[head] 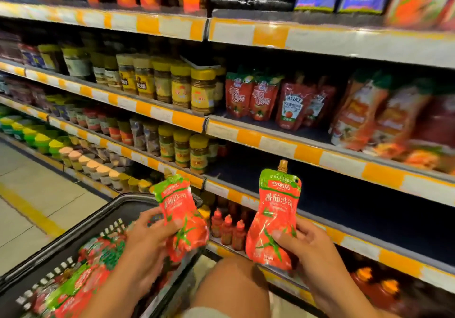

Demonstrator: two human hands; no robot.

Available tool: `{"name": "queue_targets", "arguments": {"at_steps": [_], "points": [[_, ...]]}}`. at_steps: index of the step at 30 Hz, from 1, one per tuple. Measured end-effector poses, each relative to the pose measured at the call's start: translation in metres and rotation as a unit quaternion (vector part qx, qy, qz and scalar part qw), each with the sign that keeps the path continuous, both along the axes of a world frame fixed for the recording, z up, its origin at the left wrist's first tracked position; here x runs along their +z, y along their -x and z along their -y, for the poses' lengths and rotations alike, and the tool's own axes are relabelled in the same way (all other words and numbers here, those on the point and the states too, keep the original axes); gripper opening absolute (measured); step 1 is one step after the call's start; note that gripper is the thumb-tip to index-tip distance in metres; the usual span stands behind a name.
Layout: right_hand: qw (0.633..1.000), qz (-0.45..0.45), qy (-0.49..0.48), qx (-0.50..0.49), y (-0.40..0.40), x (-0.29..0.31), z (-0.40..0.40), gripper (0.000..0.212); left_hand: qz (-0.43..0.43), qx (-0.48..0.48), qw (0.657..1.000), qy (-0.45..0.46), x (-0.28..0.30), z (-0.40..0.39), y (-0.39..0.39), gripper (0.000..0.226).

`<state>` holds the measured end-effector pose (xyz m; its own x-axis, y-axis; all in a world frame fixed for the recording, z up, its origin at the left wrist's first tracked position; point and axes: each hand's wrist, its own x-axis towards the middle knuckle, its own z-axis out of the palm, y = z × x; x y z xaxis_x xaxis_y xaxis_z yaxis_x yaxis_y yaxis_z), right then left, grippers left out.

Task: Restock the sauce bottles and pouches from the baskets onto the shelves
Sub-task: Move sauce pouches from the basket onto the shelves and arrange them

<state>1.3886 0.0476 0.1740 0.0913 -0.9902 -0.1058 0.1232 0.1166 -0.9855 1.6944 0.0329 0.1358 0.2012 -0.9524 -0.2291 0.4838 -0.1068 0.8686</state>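
The shelf bay [357, 209] right of the yellow-lidded jars [182, 145] lies bare, open from the front. Above, the pouch row [278, 98] fills its shelf; below, 3 small red bottles [227, 228] crowd the lower shelf's left end.

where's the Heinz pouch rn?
Head view, right of centre: the Heinz pouch stands on the second shelf from the top, just right of two red tomato-sauce pouches.

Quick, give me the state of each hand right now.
Left hand: closed on a tomato sauce pouch above the basket.
Right hand: closed on a second tomato sauce pouch, held upright.
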Motion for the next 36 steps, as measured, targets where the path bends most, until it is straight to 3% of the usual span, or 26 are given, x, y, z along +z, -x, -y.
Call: {"name": "queue_targets", "arguments": {"at_steps": [5, 12, 15, 19, 24, 27, 30, 36], "points": [[0.998, 0.024, 0.011, -0.054, 0.06, 0.002, -0.036, 0.041, 0.023, -0.112, 0.993, 0.039, 0.03, -0.004, 0.073, 0.054], [0.99, 0.029, 0.027, -0.137, 0.135, -0.005, -0.077, 0.055, 0.079, -0.196, 0.977, 0.025, 0.049, -0.005, 0.173, 0.053], [0.983, 0.044, 0.017, -0.18, 0.166, -0.013, -0.096, 0.052, 0.112, -0.251, 0.961, 0.011, 0.053, -0.003, 0.209, 0.057], [0.967, 0.062, -0.009, -0.246, 0.209, -0.027, -0.119, 0.035, 0.139, -0.334, 0.932, 0.005, 0.05, 0.004, 0.255, 0.032], [0.946, 0.051, -0.033, -0.319, 0.262, -0.045, -0.135, 0.017, 0.157, -0.392, 0.906, -0.024, 0.035, 0.012, 0.316, 0.046], [0.936, 0.043, -0.04, -0.346, 0.294, -0.055, -0.138, 0.021, 0.179, -0.419, 0.89, -0.027, 0.029, 0.017, 0.353, 0.044], [0.925, 0.036, -0.041, -0.375, 0.326, -0.058, -0.134, 0.032, 0.202, -0.444, 0.873, -0.007, 0.028, 0.025, 0.39, 0.024], [0.905, -0.005, -0.044, -0.423, 0.393, -0.062, -0.115, 0.035, 0.222, -0.439, 0.87, 0.018, 0.021, 0.051, 0.457, 0.022]]}}
